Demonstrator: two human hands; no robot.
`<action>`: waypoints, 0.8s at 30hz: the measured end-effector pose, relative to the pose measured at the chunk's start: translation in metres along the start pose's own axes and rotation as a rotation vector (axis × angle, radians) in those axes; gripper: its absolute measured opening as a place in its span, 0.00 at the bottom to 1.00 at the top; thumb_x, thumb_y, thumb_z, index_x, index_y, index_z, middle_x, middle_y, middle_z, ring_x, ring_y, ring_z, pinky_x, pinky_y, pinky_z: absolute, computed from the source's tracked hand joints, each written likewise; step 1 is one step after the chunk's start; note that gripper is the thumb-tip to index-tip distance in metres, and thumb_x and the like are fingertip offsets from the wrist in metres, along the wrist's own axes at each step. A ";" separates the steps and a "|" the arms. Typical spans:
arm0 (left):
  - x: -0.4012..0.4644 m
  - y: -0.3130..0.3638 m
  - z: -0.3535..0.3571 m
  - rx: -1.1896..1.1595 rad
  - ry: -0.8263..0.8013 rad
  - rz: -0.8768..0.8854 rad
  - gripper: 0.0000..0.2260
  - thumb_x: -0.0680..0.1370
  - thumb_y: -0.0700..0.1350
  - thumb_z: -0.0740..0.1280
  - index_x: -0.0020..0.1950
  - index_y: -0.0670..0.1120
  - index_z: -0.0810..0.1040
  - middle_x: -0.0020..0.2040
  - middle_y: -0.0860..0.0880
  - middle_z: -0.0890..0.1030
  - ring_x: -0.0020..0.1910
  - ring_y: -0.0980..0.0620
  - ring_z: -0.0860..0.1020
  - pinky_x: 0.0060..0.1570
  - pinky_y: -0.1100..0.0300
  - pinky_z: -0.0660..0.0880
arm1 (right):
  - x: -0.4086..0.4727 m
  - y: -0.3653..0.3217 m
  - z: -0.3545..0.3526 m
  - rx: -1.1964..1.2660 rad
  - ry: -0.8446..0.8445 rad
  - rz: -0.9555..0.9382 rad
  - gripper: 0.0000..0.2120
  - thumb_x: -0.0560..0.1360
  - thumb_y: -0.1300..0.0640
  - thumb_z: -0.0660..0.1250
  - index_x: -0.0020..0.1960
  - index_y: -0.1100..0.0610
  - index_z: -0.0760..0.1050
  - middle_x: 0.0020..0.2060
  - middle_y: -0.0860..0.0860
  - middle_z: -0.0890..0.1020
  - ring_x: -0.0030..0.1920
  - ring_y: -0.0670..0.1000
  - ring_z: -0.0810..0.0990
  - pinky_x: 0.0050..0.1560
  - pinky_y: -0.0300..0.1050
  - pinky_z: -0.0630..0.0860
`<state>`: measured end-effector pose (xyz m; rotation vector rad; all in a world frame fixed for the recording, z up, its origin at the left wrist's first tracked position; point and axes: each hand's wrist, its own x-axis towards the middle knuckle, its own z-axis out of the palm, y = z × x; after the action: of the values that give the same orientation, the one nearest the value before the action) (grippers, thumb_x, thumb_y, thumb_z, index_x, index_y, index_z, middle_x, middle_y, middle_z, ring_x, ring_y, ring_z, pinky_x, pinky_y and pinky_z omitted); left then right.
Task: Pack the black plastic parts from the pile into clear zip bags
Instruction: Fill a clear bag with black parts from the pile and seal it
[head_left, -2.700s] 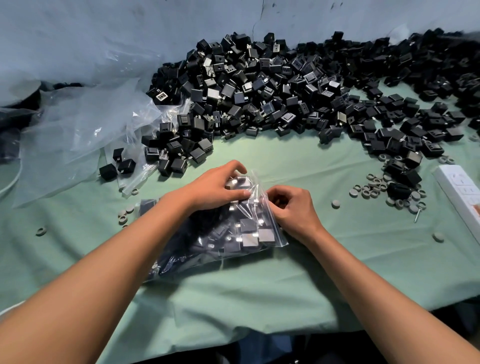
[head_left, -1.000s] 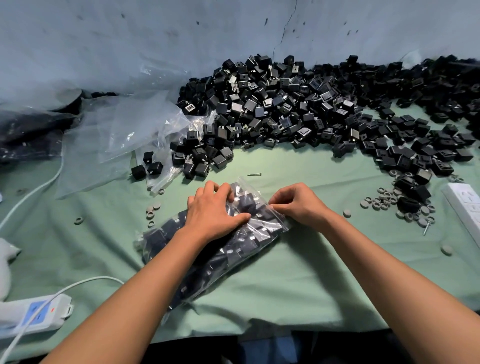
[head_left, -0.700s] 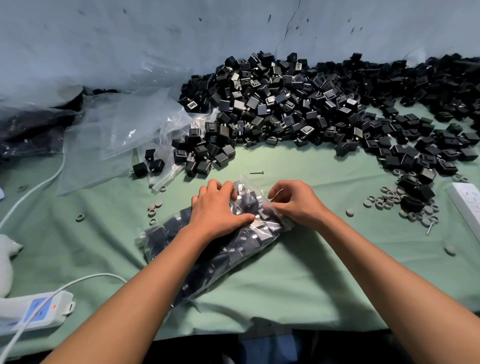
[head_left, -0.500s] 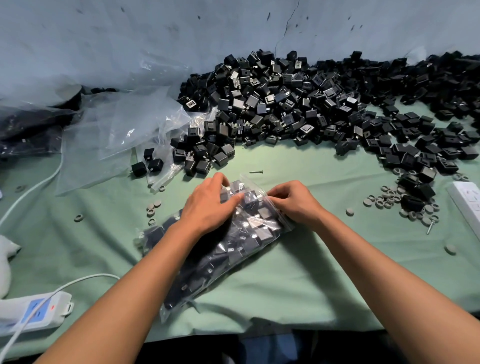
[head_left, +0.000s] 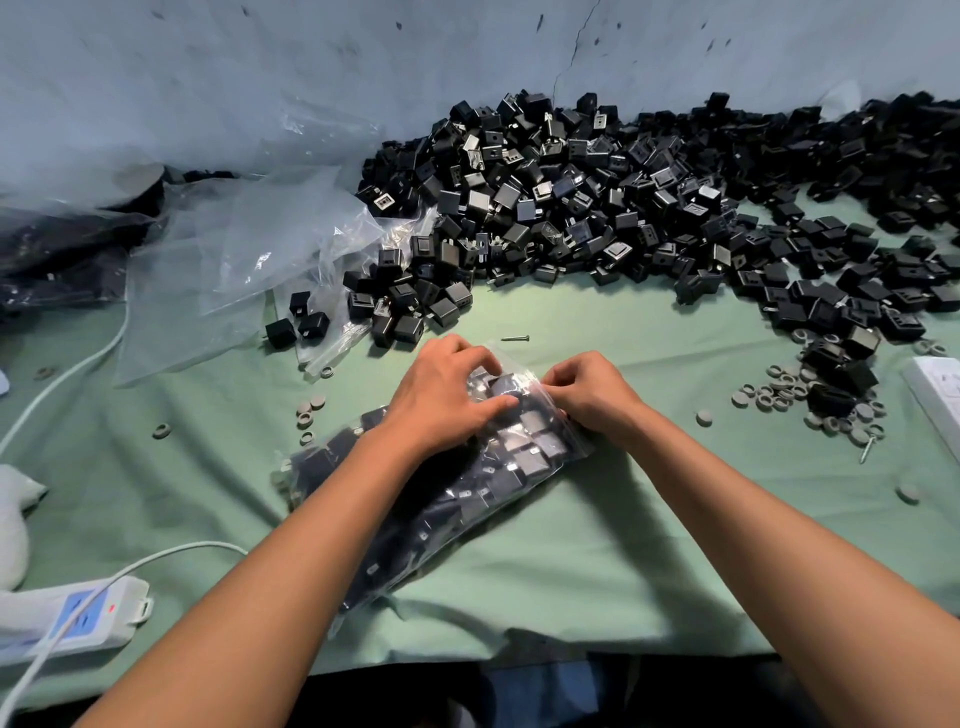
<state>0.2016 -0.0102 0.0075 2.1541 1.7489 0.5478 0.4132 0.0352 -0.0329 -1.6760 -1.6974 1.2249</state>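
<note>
You look down at a table covered in pale green cloth, with your 2 bare forearms reaching in from the bottom edge. Between your hands lies a clear plastic zip bag, stuffed with small black cube-shaped plastic parts and angled from lower left to upper right, its mouth at the far, upper-right end. Your left hand presses flat on top of the bag near the mouth, fingers spread and fairly straight, thumb stretched toward the right. Your right hand has its fingers curled, pinching the plastic at the bag's top edge. The step in hand looks like sealing the zip. To do it well, keep the left hand pushing the parts back from the opening so no cube sits in the track, then pinch the strip and slide along its whole width, easing trapped air out first. Beyond your hands, a large pile of loose black plastic parts spreads along the grey-blue wall. Empty clear bags lie crumpled at the left of the pile. Small grey rings are scattered at the right, and a white power strip rests at the lower left.
</note>
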 end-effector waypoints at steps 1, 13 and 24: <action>0.002 0.003 0.002 0.019 -0.001 -0.001 0.17 0.72 0.63 0.74 0.54 0.56 0.79 0.54 0.53 0.75 0.59 0.52 0.71 0.61 0.55 0.69 | -0.001 0.001 0.000 -0.004 -0.017 -0.024 0.10 0.71 0.52 0.78 0.37 0.57 0.85 0.33 0.53 0.86 0.33 0.47 0.79 0.37 0.46 0.76; -0.001 -0.018 -0.008 -0.048 0.052 -0.169 0.12 0.80 0.60 0.61 0.49 0.54 0.75 0.54 0.53 0.77 0.56 0.51 0.75 0.57 0.51 0.73 | -0.007 0.002 -0.004 0.081 -0.004 -0.138 0.26 0.80 0.38 0.65 0.41 0.60 0.82 0.26 0.47 0.78 0.27 0.45 0.73 0.34 0.42 0.69; -0.013 -0.055 -0.019 -0.211 -0.108 -0.315 0.11 0.81 0.59 0.66 0.53 0.54 0.81 0.50 0.54 0.84 0.48 0.54 0.82 0.53 0.54 0.78 | -0.017 -0.020 0.010 0.200 -0.131 -0.266 0.05 0.73 0.54 0.79 0.41 0.54 0.86 0.26 0.39 0.80 0.27 0.36 0.75 0.29 0.27 0.67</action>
<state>0.1431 -0.0113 -0.0032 1.6930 1.8313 0.4973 0.3967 0.0194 -0.0171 -1.2338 -1.7428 1.3476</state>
